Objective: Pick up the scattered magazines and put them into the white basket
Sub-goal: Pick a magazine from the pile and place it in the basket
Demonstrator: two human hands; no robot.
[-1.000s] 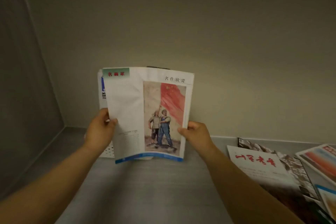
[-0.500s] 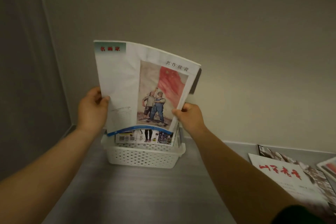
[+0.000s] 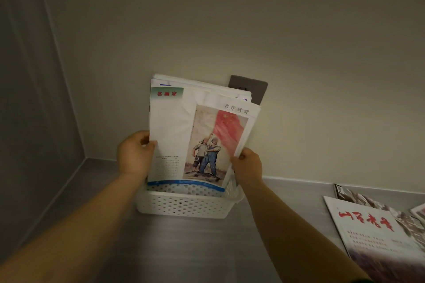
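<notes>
**Magazine held upright at the basket, both hands on its edges**

My left hand (image 3: 135, 154) is clenched on the left edge of the magazine (image 3: 197, 140), thumb over the front of the page and fingers tucked behind. My right hand (image 3: 248, 165) pinches the right edge lower down, thumb on the front near the corner of the painting. Between them the magazine stands upright, leaning slightly toward the wall, with its blue bottom edge at the rim of the white basket (image 3: 184, 205); I cannot tell whether it touches the basket floor.

On the page facing me I read red characters "名画家" on a green label at the top left, and "名作欣赏" in black at the top right. Below that is a painting of two workers under a red flag with yellow stars. A block of small print sits at the lower left, too fine to read.

Behind this magazine other magazines (image 3: 200, 86) stand in the basket, their top edges showing above it. A dark wall plate (image 3: 253, 89) sits behind them on the wall.

Well off to my right, on the grey counter (image 3: 172, 248), lies a white magazine with red brush lettering (image 3: 372, 230), overlapping further magazines (image 3: 358, 197) under and beside it.
</notes>
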